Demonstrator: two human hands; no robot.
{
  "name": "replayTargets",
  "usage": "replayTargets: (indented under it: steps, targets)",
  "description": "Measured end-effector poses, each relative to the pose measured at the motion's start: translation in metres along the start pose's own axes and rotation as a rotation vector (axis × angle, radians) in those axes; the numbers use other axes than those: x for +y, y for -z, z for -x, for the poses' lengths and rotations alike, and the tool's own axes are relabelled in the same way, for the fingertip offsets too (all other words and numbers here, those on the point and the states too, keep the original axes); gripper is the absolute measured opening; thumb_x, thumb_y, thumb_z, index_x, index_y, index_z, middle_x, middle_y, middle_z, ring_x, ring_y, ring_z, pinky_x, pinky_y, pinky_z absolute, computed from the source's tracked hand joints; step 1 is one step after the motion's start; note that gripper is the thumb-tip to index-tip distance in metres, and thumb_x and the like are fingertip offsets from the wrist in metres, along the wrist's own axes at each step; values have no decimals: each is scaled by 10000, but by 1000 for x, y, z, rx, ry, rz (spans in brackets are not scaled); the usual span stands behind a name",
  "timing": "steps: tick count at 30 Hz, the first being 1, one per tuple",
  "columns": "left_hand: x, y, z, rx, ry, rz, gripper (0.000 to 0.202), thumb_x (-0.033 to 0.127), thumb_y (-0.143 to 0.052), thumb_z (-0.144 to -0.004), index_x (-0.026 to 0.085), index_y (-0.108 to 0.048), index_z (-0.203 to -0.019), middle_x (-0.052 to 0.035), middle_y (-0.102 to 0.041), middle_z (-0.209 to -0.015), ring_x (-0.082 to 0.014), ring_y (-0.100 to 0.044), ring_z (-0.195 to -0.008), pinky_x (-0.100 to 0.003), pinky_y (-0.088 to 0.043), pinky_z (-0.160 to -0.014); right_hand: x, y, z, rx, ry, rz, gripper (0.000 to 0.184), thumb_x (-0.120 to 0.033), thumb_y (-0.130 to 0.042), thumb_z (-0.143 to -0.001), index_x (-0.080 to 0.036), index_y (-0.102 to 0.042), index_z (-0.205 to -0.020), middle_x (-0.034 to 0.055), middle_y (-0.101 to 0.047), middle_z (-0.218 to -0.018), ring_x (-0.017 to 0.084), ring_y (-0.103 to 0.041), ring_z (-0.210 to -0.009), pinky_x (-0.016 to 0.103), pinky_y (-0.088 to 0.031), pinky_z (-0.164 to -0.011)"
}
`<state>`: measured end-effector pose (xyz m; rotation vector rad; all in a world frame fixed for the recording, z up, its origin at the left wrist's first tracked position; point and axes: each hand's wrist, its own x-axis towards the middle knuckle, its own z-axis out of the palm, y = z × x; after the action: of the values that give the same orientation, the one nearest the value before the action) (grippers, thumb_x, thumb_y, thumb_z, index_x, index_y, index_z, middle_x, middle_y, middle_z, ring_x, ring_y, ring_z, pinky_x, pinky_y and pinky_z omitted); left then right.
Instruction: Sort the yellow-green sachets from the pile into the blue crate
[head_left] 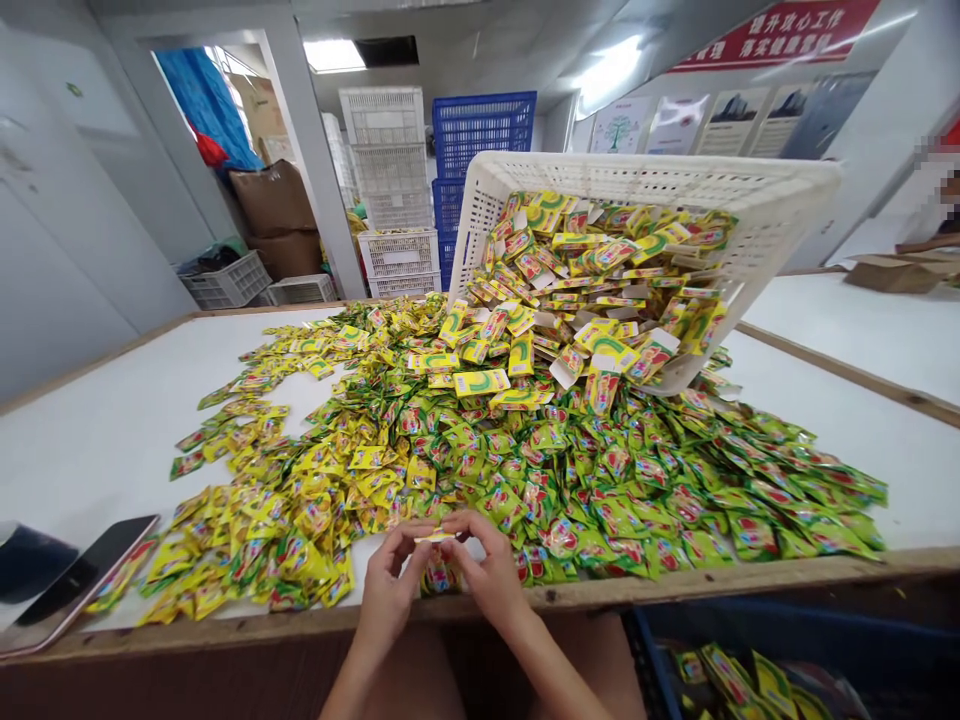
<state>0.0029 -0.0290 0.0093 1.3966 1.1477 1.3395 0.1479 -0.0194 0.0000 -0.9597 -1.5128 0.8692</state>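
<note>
Near the table's front edge, my left hand (pixel 391 568) and my right hand (pixel 489 565) pinch a small yellow carton (pixel 435 536) between thumbs and fingers, one at each end. Fingers cover most of it, so I cannot tell whether its flaps are open. Just below lies a small packet (pixel 441 575), partly hidden by the hands. Glossy green sachets (pixel 622 510) are heaped to the right, and yellow sachets (pixel 322 505) spread to the left. Behind them a white plastic basket (pixel 780 205) lies tipped forward, spilling small yellow cartons (pixel 592 255), several with white flaps raised.
A phone (pixel 94 570) and a dark cup (pixel 30 562) sit at the left front. Below the table edge at right, a blue crate (pixel 825 625) holds yellow-green cartons (pixel 739 680). White crates (pixel 386 165) and blue crates (pixel 484 130) are stacked behind. A wooden strip (pixel 847 370) borders the table.
</note>
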Motion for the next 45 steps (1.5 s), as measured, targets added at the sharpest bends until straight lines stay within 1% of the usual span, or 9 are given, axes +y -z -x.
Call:
replayTargets:
  steps: [3, 7, 12, 14, 24, 28, 33, 36, 45]
  targets:
    - [1, -4, 1, 43, 30, 41, 146, 295, -597, -753, 163, -633, -804, -78, -661, -907, -219, -589, -934, -321, -452, -844, -1, -3, 2, 18, -3, -6, 92, -256, -546, -808, -190, -592, -853, 48, -622, -875, 165, -577, -852, 281, -452, -767]
    - [-2, -5, 3, 64, 67, 72, 159, 284, -624, -730, 167, -627, -838, -65, -667, -900, -204, -602, -904, -307, -455, -835, 0, -5, 5, 34, -5, 3, 97, -252, -547, -803, -191, -585, -868, 44, -620, -859, 162, -575, -830, 279, -452, -755]
    - [0, -8, 2, 123, 71, 16, 166, 315, -621, -728, 164, -632, -799, -38, -662, -776, -174, -608, -757, -257, -470, -721, -3, -5, 2, 38, -48, 112, 122, -293, -531, -805, -180, -570, -829, 18, -593, -736, 135, -534, -653, 236, -421, -594]
    - [3, -9, -1, 138, 64, -5, 166, 319, -625, -724, 165, -631, -787, -27, -655, -746, -161, -599, -714, -241, -465, -686, -7, -4, -2, 33, -48, 152, 133, -301, -518, -810, -176, -563, -807, 11, -578, -710, 129, -516, -626, 229, -402, -572]
    - [-7, 2, -1, 90, 90, -41, 220, 345, -631, -715, 176, -680, -846, -47, -682, -843, -193, -607, -818, -268, -456, -756, -5, -1, 1, 10, 8, 120, 132, -289, -471, -851, -193, -561, -858, 29, -589, -804, 153, -543, -756, 257, -417, -680]
    - [-6, 2, -3, 80, 96, -31, 210, 337, -627, -717, 174, -679, -838, -51, -681, -849, -190, -604, -796, -264, -458, -735, -7, -1, -3, 13, -41, 83, 118, -281, -488, -831, -182, -552, -837, 13, -576, -745, 132, -519, -671, 236, -413, -615]
    - [-2, -2, -5, 79, 70, -38, 181, 309, -621, -726, 179, -672, -841, -22, -656, -750, -158, -585, -708, -233, -447, -670, -12, 3, -13, -71, -106, -16, 88, -264, -511, -809, -183, -543, -795, -10, -560, -697, 115, -505, -620, 220, -408, -587]
    - [-1, -2, -5, 70, 74, 12, 175, 305, -624, -723, 181, -665, -841, -24, -652, -773, -161, -584, -739, -238, -443, -693, -13, 5, -13, -98, -156, -100, 87, -270, -518, -805, -186, -535, -790, -15, -560, -694, 112, -513, -606, 213, -406, -562]
    - [-1, -2, -9, 61, 266, 197, 169, 317, -655, -691, 161, -627, -749, -17, -627, -751, -152, -568, -752, -236, -432, -701, -10, 6, -22, -138, -254, -73, 73, -244, -552, -771, -182, -523, -747, -27, -540, -678, 100, -508, -589, 199, -388, -534]
